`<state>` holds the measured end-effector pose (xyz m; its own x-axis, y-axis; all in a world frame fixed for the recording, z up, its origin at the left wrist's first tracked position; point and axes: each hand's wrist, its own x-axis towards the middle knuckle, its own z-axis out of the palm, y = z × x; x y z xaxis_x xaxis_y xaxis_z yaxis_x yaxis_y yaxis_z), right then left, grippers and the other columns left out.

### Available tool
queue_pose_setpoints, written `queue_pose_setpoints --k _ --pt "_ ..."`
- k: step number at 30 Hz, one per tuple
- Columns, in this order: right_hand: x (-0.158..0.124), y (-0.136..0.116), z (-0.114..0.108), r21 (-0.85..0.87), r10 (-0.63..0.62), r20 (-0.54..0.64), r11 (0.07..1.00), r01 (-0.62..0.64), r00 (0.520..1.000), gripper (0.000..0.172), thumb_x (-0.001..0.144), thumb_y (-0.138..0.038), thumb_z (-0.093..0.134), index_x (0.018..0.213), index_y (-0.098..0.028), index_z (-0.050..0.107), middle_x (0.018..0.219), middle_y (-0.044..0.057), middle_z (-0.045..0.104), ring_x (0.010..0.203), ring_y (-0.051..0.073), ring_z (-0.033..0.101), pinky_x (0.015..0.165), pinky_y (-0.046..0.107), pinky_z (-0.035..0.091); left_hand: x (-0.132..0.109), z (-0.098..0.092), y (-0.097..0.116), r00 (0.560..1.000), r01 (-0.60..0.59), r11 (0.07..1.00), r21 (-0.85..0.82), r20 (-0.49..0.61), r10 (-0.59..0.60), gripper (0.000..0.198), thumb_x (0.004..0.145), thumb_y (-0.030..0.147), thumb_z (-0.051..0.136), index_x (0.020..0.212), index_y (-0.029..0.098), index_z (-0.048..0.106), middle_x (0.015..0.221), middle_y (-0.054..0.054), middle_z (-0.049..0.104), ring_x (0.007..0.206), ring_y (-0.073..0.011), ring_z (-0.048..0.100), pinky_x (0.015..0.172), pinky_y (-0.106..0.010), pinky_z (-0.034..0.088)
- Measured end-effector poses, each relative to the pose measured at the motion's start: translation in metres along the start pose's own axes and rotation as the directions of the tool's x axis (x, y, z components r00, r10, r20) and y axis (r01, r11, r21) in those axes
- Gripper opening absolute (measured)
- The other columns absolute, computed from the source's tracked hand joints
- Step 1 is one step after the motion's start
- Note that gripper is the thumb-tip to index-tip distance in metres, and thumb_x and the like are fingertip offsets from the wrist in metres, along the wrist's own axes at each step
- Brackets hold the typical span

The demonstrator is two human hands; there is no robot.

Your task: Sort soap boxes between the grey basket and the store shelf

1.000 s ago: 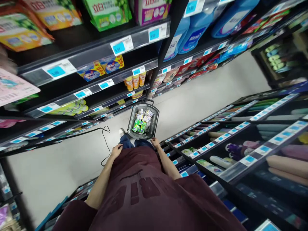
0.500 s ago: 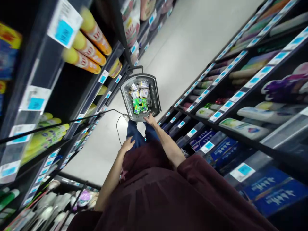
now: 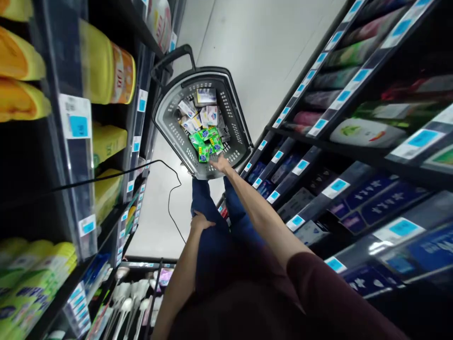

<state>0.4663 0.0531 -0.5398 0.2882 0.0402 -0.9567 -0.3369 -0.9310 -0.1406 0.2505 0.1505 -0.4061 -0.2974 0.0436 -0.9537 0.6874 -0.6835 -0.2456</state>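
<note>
A grey shopping basket (image 3: 236, 123) stands on the shop floor ahead of me, with a black handle at its far end. Inside lie several small packets, green ones (image 3: 205, 144) at the near end and white and grey ones behind. My right hand (image 3: 220, 164) reaches over the basket's near rim, right at the green packets; its fingers are hard to make out. My left hand (image 3: 200, 221) rests flat on my left thigh, on blue jeans, holding nothing.
Dark shelves with blue price tags line both sides of a narrow aisle. Yellow bottles (image 3: 106, 61) fill the left shelves; boxes and packets (image 3: 357, 132) fill the right. A thin black cable (image 3: 170, 189) hangs across the left. Pale floor runs ahead beyond the basket.
I have bent down and forward, so the basket is much closer. My right hand has stayed at the basket's near rim, and my left hand has moved from my waist onto my thigh.
</note>
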Motion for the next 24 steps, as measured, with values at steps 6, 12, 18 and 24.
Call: queue_pose_setpoints --k 6,12,18,24 --pt "0.051 -0.009 0.026 0.014 0.075 0.004 0.997 -0.075 0.997 0.086 0.082 -0.052 0.071 0.142 -0.002 0.036 0.141 0.027 0.054 0.132 0.035 0.053 0.107 0.039 0.043 0.028 -0.010 -0.002 0.980 0.107 0.989 -0.101 -0.158 -0.122 0.130 0.068 0.049 0.081 0.156 0.003 -0.003 0.151 -0.037 0.032 0.129 -0.0441 0.054 0.102 -0.048 0.049" --pt "0.090 -0.017 0.069 0.064 0.132 -0.064 0.990 -0.128 0.989 0.100 0.077 -0.046 0.075 0.150 0.000 0.024 0.148 0.028 0.044 0.136 0.037 0.047 0.112 0.042 0.040 0.039 -0.014 -0.014 0.971 0.036 0.985 -0.172 -0.227 -0.075 0.110 0.069 0.047 0.078 0.154 0.019 0.014 0.140 -0.023 0.044 0.116 -0.0414 0.064 0.095 -0.047 0.052" --pt "0.119 -0.028 0.118 0.088 0.217 -0.273 0.976 -0.201 0.937 0.100 0.082 -0.048 0.066 0.150 0.002 0.013 0.146 0.034 0.037 0.136 0.044 0.040 0.109 0.052 0.041 0.050 0.005 -0.027 0.964 -0.005 0.967 -0.256 -0.259 -0.064 0.105 0.066 0.041 0.079 0.151 0.023 0.019 0.133 -0.020 0.046 0.107 -0.0401 0.067 0.088 -0.047 0.053" --pt "0.138 -0.007 0.134 0.094 0.153 -0.437 0.988 -0.124 0.886 0.081 0.074 -0.042 0.072 0.136 -0.006 0.034 0.133 0.027 0.052 0.119 0.040 0.057 0.100 0.050 0.048 0.059 0.016 -0.036 0.960 -0.013 0.965 -0.261 -0.272 -0.061 0.106 0.064 0.041 0.080 0.150 0.026 0.020 0.131 -0.016 0.047 0.106 -0.0387 0.067 0.087 -0.047 0.053"
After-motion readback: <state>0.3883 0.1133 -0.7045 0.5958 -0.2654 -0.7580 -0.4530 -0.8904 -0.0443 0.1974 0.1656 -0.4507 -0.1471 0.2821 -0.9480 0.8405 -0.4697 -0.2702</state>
